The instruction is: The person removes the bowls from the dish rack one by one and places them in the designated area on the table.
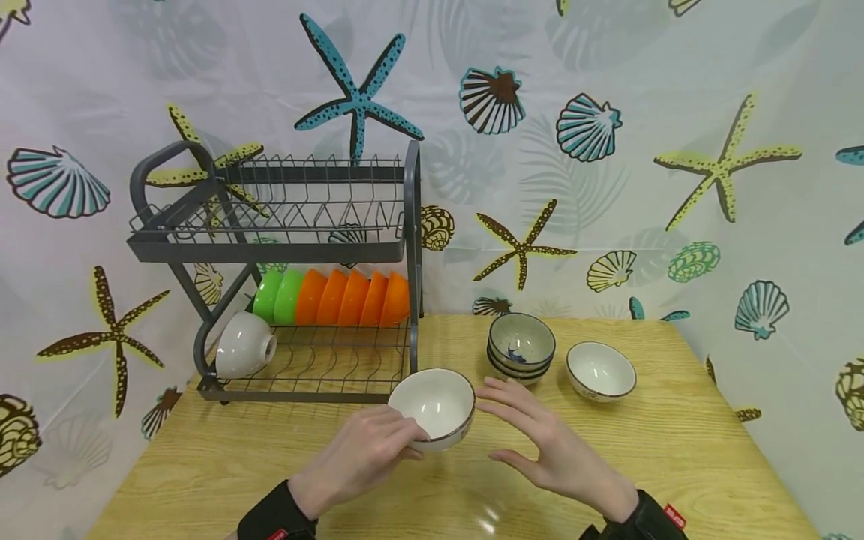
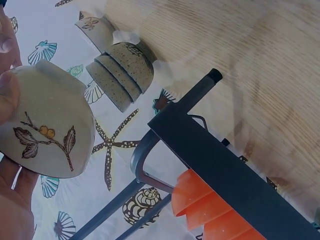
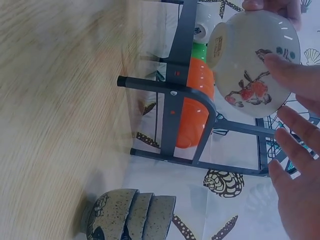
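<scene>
A white bowl (image 1: 432, 405) with a dark rim is held above the table by my left hand (image 1: 367, 454), its thumb over the near-left rim. Painted leaves and berries show on the bowl's outer wall (image 2: 47, 130) in the left wrist view. Beside the bowl's right rim is my right hand (image 1: 540, 442), fingers extended and spread, fingertips right at the rim. The right wrist view shows the bowl's foot and red painted flowers, with the right thumb (image 3: 290, 75) overlapping its wall.
A dark two-tier dish rack (image 1: 270, 251) stands back left. Its lower tier holds green bowls (image 1: 279, 296), several orange bowls (image 1: 351, 298) and a white bowl (image 1: 244, 345). Stacked speckled bowls (image 1: 521, 341) and another white bowl (image 1: 601, 369) sit back right on the wooden table (image 1: 702, 457).
</scene>
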A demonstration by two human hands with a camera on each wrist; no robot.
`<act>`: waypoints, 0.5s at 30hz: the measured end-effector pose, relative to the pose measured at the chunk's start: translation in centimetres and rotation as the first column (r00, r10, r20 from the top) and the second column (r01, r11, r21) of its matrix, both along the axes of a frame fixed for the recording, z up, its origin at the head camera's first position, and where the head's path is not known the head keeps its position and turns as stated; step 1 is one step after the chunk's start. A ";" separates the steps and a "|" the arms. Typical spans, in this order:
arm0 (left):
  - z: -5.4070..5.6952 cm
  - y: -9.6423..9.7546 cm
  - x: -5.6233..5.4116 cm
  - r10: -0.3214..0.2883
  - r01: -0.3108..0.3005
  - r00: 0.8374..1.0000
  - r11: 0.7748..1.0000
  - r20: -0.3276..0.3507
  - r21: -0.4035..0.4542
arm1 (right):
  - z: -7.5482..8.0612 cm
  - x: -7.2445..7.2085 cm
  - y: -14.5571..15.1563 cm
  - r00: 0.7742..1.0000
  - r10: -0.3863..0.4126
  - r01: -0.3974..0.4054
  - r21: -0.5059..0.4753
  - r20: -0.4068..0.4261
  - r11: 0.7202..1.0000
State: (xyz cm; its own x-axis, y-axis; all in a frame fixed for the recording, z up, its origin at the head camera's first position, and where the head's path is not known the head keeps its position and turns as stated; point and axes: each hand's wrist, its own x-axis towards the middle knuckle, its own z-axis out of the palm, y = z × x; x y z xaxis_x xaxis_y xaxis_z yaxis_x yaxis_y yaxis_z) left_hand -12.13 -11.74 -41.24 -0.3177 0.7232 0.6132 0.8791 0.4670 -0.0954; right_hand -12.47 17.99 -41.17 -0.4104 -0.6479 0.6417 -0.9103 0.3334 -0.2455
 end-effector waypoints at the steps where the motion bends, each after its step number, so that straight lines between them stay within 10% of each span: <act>1: 0.0 0.0 0.0 0.001 -0.001 1.000 1.000 -0.006 -0.007 | 0.0 0.0 -0.1 1.000 0.003 -0.003 -0.005 -0.008 1.000; 15: 0.2 1.4 0.3 -0.084 0.075 0.992 0.993 -0.095 -0.090 | -1.0 -0.1 -2.0 0.984 0.048 -0.036 0.071 -0.170 0.997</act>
